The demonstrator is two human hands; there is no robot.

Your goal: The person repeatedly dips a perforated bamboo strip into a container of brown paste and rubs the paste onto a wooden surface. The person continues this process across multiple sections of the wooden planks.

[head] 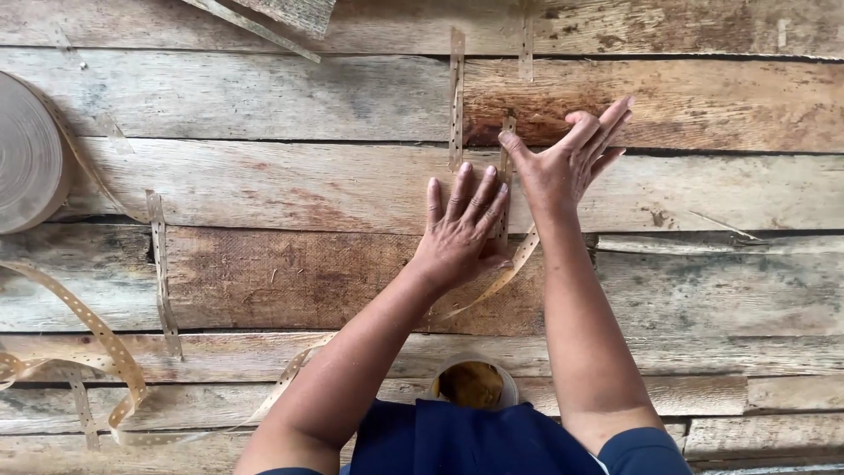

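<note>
A thin perforated paper tape strip (505, 167) runs upright across the seam between weathered wooden sheets (290, 185). My left hand (459, 229) lies flat on the lower part of this strip, fingers slightly apart. My right hand (570, 157) is just above and to the right. Its thumb tip presses the strip's upper end and its fingers are spread and lifted off the wood. The tape's loose tail (508, 273) curls out from under my left hand and passes behind my left forearm toward the lower left.
A big roll of the tape (26, 154) sits at the left edge, with loose loops of tape (105, 347) below it. More strips (455, 97) (163, 273) are stuck over other seams. A small round pot with brown liquid (475, 383) stands near my body.
</note>
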